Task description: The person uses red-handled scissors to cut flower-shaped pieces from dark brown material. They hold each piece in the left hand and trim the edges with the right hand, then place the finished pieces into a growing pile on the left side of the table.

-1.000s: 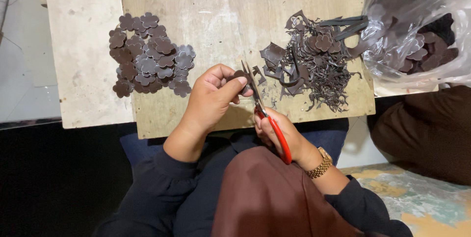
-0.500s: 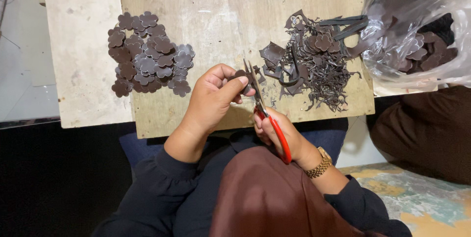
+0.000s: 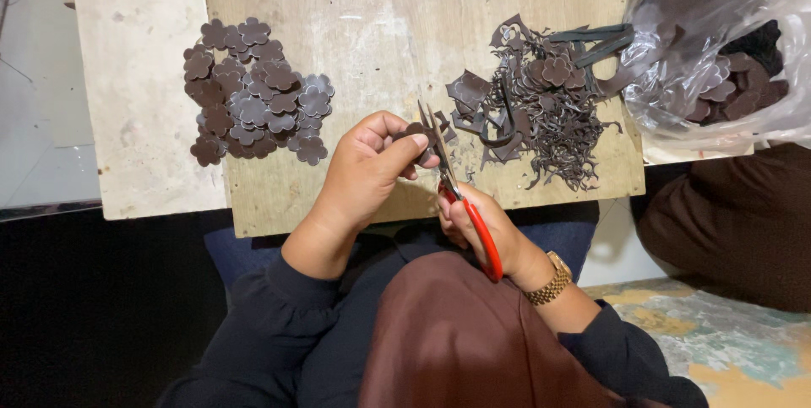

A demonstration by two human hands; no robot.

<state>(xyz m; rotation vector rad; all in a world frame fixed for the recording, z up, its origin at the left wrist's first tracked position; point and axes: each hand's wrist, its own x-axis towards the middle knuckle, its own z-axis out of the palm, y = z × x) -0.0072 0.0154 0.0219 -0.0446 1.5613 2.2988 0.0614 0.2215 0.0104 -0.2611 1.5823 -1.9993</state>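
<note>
Over the near edge of the wooden surface [image 3: 338,2], a small dark brown piece [image 3: 418,132] is pinched between the thumb and fingertips of the left hand [image 3: 367,167], which is closed on it. Red-handled scissors [image 3: 460,197] are gripped in the right hand [image 3: 477,226], the fingers curled through and around the handles, and the blades are seen slightly parted with their tips pointing up beside the piece. Compared with a second ago, very little has been altered: the piece appears to have been turned slightly in the fingertips and the blades kept against its edge, so the trimming of this one piece is judged to be still under way rather than finished. A pile of flower-shaped cutouts [image 3: 253,91] is laid on the left part of the surface, well apart from the hands. A heap of dark scraps and thin trimmings [image 3: 541,112] is spread on the right part, and beside it a clear plastic bag [image 3: 718,45] holding more dark pieces is seen. A gold-coloured wristwatch [image 3: 551,281] is worn on the right wrist.
</note>
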